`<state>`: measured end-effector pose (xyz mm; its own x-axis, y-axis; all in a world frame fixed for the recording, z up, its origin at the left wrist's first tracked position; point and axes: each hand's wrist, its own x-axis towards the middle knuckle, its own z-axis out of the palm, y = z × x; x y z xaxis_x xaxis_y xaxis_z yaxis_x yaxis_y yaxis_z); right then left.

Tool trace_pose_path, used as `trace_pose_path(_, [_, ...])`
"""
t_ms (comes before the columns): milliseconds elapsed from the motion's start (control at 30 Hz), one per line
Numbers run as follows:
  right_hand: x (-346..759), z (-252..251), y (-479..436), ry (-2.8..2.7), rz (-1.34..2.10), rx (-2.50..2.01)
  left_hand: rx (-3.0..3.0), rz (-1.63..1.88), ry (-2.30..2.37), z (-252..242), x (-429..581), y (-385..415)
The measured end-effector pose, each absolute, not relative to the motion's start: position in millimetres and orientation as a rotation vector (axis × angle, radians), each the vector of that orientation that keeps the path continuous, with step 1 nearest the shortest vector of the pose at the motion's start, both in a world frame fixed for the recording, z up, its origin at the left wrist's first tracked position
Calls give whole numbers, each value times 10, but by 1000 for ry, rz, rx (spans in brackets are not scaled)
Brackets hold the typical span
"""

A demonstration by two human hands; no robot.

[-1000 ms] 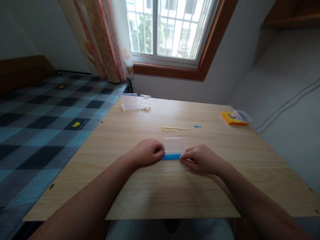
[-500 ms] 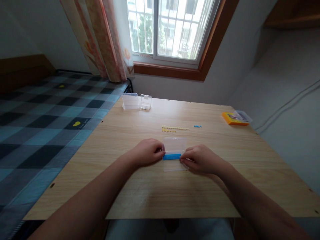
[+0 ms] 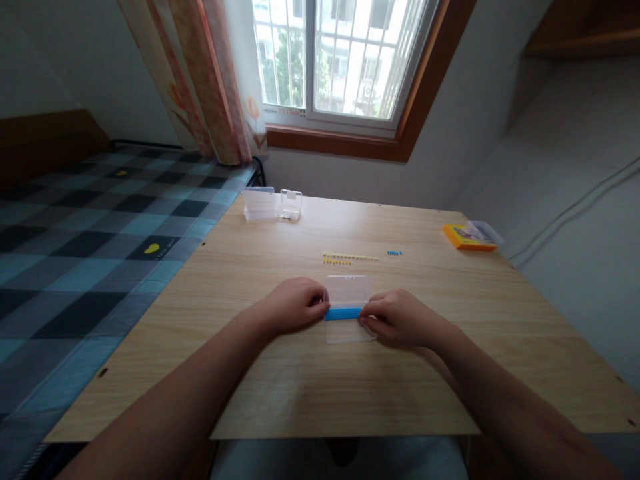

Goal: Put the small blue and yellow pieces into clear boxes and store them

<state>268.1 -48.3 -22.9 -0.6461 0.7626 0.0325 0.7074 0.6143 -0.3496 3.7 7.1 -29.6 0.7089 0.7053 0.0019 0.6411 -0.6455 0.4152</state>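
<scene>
A small clear plastic case (image 3: 349,291) lies open on the wooden table (image 3: 300,373), its lid tilted back. A row of blue pieces (image 3: 343,313) lies across the case. My left hand (image 3: 293,305) pinches the left end of that blue row, fingers curled. My right hand (image 3: 397,320) pinches the right end, fingers closed too. Just beyond the case lie a line of small yellow pieces (image 3: 349,257) and a few loose blue pieces (image 3: 395,253).
Two more clear cases (image 3: 273,203) stand at the table's far left edge. An orange box with a clear lid (image 3: 470,236) sits far right. A bed with a blue checked cover (image 3: 75,247) adjoins the table's left side. A window and curtain lie behind.
</scene>
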Motion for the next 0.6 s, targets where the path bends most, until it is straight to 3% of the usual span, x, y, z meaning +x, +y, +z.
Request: trace_pose_path(600, [2691,-211,-485,-2642,515,-1214,2517,225,1043,-302,30,74])
